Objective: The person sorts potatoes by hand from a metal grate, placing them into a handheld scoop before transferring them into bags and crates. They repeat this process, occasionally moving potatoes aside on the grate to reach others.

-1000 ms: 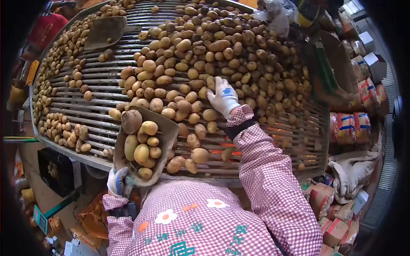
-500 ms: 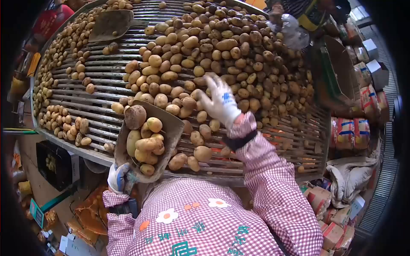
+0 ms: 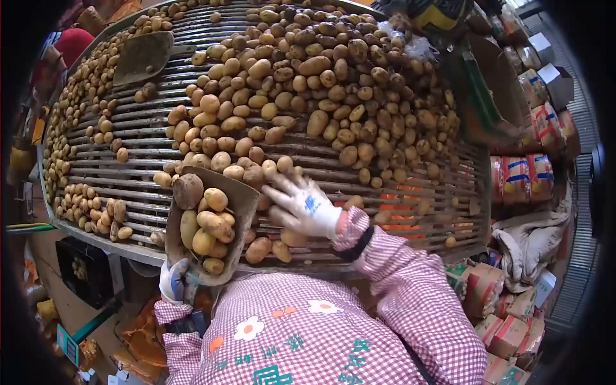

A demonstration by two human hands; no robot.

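My left hand [image 3: 174, 282], in a white and blue glove, grips the handle end of a worn scoop [image 3: 239, 192] at the table's near edge. Several potatoes [image 3: 215, 226] lie in the scoop, one of them large and brown. My right hand [image 3: 301, 204], in a white glove with blue print, is spread palm down over loose potatoes [image 3: 259, 250] just right of the scoop. Its fingers point toward the scoop's rim and hide part of the potatoes beneath them. Beyond it spreads a large heap of potatoes [image 3: 359, 77].
A slatted sorting table [image 3: 154, 144] carries the potatoes. A second scoop [image 3: 144, 58] lies at its far left. Small potatoes [image 3: 83, 204] gather along the left side. An open carton [image 3: 491, 90] stands at the right, near stacked packed boxes [image 3: 523, 179]. A black crate [image 3: 83, 269] sits below left.
My right hand has swept left and toward me, closer to the scoop. Potatoes shifted with it, baring slats right of the hand. My left hand still holds the scoop.
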